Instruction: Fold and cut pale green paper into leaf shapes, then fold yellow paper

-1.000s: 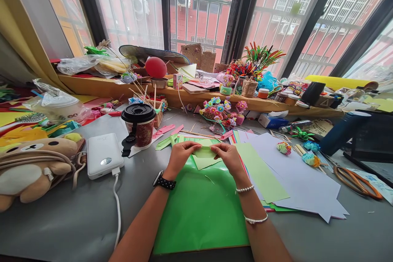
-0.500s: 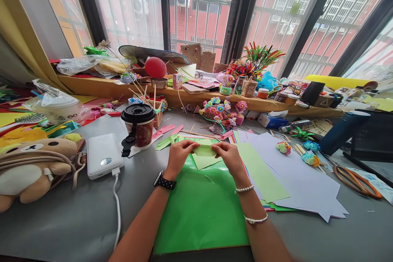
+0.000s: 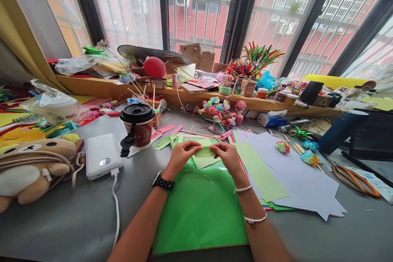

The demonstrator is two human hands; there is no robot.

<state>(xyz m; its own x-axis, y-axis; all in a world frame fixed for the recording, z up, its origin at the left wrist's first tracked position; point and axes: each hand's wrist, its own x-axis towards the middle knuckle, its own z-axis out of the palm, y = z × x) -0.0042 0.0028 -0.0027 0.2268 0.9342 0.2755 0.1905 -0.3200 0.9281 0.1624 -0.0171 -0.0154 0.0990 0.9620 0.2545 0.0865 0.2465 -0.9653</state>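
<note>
1. The left hand [image 3: 183, 153] pinches one end of a small pale green paper [image 3: 206, 153], thumb against fingertips.
2. The right hand [image 3: 227, 154] grips the other end the same way (its lower fingers curl in, so their exact hold cannot be told).
3. The paper spans the gap between the hands, above the far part of the green sheet [image 3: 199, 208]. A pale green piece [image 3: 205, 163] shows just below it, its lower end pointed (whether the two are joined, I cannot tell).
4. The step in hand looks like folding or creasing, judging by the matched pinches at both ends; the crease itself is too small to make out.
5. The next move would seem to call for keeping the edges lined up, then running the fingertips along any fold to press it flat, without tugging hard enough to tear it.
6. A long strip [image 3: 260, 172] lies over the white paper [image 3: 301, 172] beside the right forearm, and the scissors [image 3: 353, 180] rest farther right (well apart from both hands).
</note>
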